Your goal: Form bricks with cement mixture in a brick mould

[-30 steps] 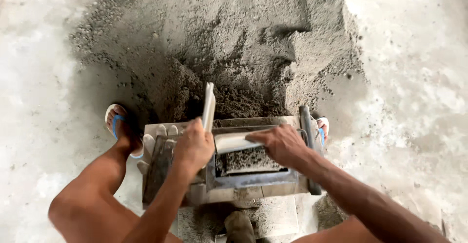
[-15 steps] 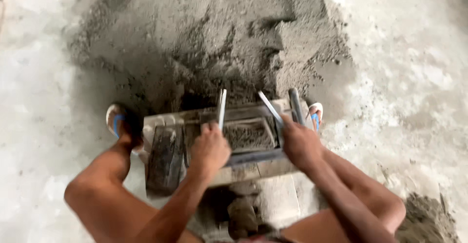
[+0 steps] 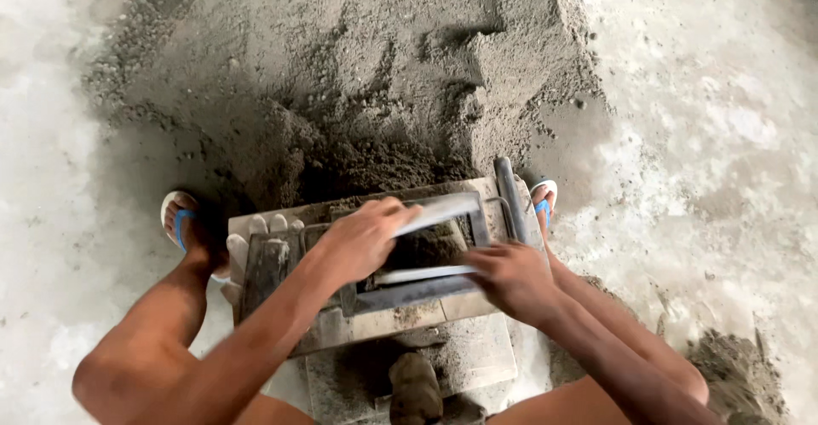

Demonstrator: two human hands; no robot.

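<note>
1. Left hand is closed around one end of a flat pale metal strip, which runs from the fist up and to the right across the far side of the mould's opening.
2. Right hand has its fingers curled onto the near strip, a second flat pale blade that lies almost level, its long axis running left to right along the near side of the opening.
3. Both strips sit over the block mould, a rusty steel frame that rests low in the middle of the view, directly beneath the two hands and just in front of the sand heap.
4. Between the two strips shows a dark, damp patch of mix, filling the cavity; the left hand is above its left edge, the right hand at its near right corner, so both are about equally close.
5. Count: two hands, two strips, one mould, one heap, two blue-strapped sandals, namely the left sandal and the right sandal, one at each side of the mould.
6. One dark bar handle stands along the mould's right edge, running away from the person, untouched by either hand.
</note>
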